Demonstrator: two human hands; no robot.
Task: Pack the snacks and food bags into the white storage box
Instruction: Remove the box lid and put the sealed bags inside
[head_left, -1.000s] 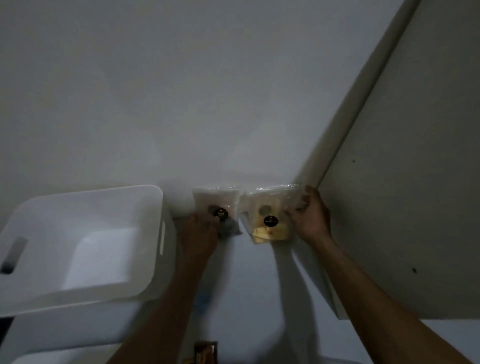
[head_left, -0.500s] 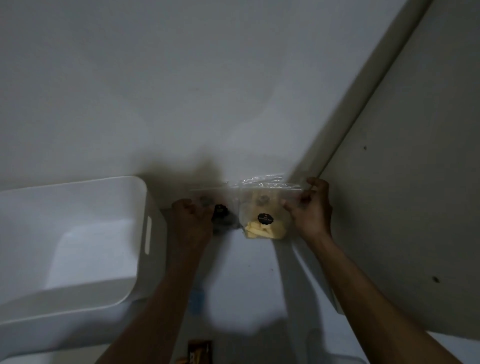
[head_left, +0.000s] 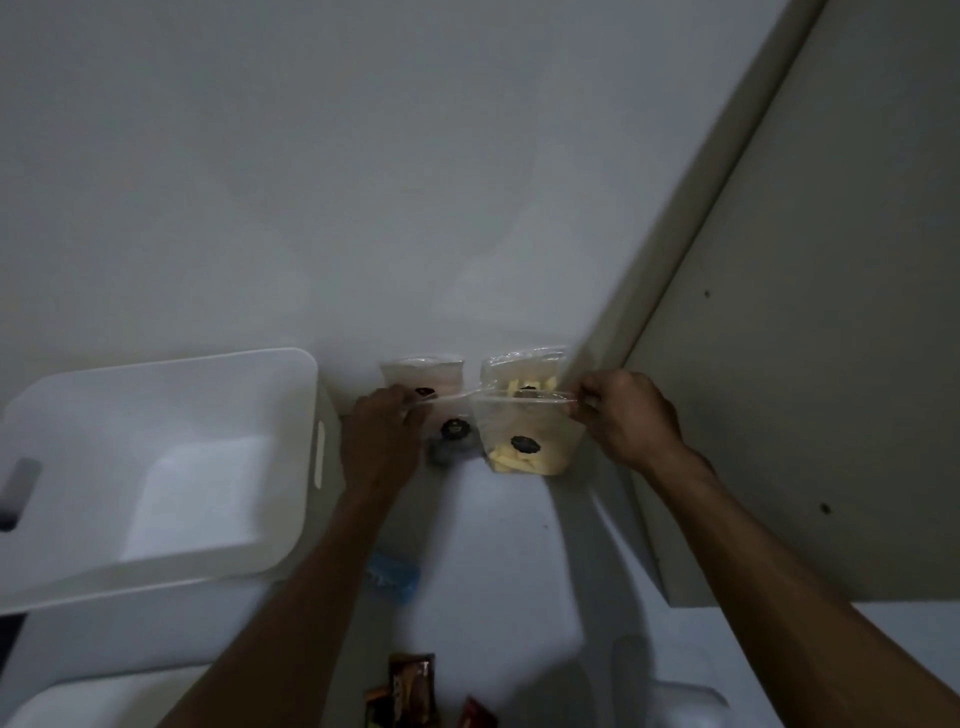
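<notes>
The white storage box stands open on the left, nothing visible inside it. My left hand pinches the top of a clear food bag with dark contents. My right hand pinches the top of a clear bag of yellow pieces. Both bags hang lifted between my hands. Behind them against the wall stand two more clear bags, a pale one and one with yellow pieces.
A small blue packet lies on the white surface beside my left forearm. Brown and red snack wrappers lie at the bottom edge. A beige panel rises at the right.
My hands have lifted the two front bags toward me, which uncovers two further bags standing behind them at the wall. The view has shifted slightly.
</notes>
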